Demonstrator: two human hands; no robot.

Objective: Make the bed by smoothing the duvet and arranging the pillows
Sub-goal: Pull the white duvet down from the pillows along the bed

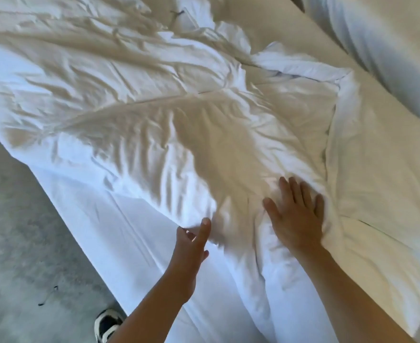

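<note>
Early on: the duvet (167, 115) lies rumpled, right hand (294, 216) pressing flat with fingers spread, left hand (191, 246) loosely open at its edge, pillows (389, 45) unarranged.

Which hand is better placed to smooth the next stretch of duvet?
Right. The right hand lies flat, fingers spread, on the wrinkled duvet; the left hand sits at its edge, seemingly pinching fabric.
</note>
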